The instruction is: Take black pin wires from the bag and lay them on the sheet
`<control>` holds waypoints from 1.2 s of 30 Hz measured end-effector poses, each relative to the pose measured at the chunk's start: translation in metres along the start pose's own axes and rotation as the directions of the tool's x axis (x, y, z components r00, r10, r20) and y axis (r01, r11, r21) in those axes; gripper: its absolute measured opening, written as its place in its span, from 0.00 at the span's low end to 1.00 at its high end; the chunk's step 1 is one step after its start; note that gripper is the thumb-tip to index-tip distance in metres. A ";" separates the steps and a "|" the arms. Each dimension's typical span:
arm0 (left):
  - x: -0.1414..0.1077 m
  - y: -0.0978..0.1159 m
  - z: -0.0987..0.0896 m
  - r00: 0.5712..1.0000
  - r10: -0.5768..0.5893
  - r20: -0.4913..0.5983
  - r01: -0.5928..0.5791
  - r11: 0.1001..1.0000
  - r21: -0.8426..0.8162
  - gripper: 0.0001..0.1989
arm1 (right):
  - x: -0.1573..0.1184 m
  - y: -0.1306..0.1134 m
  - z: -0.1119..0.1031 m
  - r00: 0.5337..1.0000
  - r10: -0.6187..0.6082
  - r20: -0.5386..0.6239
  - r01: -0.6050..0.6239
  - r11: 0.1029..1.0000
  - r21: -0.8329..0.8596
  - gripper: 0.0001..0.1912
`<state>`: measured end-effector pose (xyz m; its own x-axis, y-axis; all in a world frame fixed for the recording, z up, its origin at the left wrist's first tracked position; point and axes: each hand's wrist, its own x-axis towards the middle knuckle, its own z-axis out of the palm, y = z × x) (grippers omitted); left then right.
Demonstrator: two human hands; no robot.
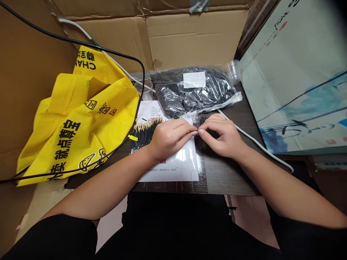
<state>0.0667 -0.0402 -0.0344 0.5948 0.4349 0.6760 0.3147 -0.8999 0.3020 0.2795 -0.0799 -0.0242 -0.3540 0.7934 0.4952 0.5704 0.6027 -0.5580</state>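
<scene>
Head view: the left hand point(169, 139) and the right hand point(222, 136) meet above the middle of the desk point(226, 178), both closed to a narrow pinch, with their fingertips point(194, 133) touching or almost touching. Whatever passes between them is too thin to make out. A small clump of dark leads point(208, 131) shows beneath the right hand's fingers. Just beside the left hand lies a bundle of black leads point(142, 137) with brass tips, its long axis running away from the person with a slight slant, tips at the far end. The left hand is the nearer to it, and both forearms angle inward from the desk's near edge.

The bundle rests on a white sheet point(173, 174), which carries a small yellow tag point(133, 137) at its left edge. Beyond it sits a clear plastic bag point(168, 97) packed with dark leads and bearing a white label point(194, 79). Two clear cups point(145, 90) stand at the far edge, while a yellow tote bag point(78, 126) sprawls to the left. A white cable point(252, 137) runs along the right side of the desk, below a printed board point(292, 83).
</scene>
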 end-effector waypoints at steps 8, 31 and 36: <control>0.002 0.001 -0.002 0.999 -0.035 0.020 0.034 0.999 0.020 0.04 | 0.001 -0.001 -0.001 0.999 0.039 0.016 -0.039 0.999 0.012 0.07; 0.009 0.015 0.002 0.856 -0.511 0.076 0.480 0.733 -0.481 0.04 | 0.002 -0.008 0.010 0.970 0.176 -0.167 -0.115 0.940 0.320 0.02; 0.008 0.017 0.007 0.801 -0.590 0.101 0.536 0.633 -0.559 0.05 | 0.003 -0.011 0.015 0.957 0.220 -0.191 -0.150 0.933 0.326 0.01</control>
<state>0.0817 -0.0513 -0.0282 0.3658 0.8825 0.2956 0.1050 -0.3547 0.9291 0.2611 -0.0829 -0.0269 -0.0713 0.8755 0.4779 0.3436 0.4714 -0.8122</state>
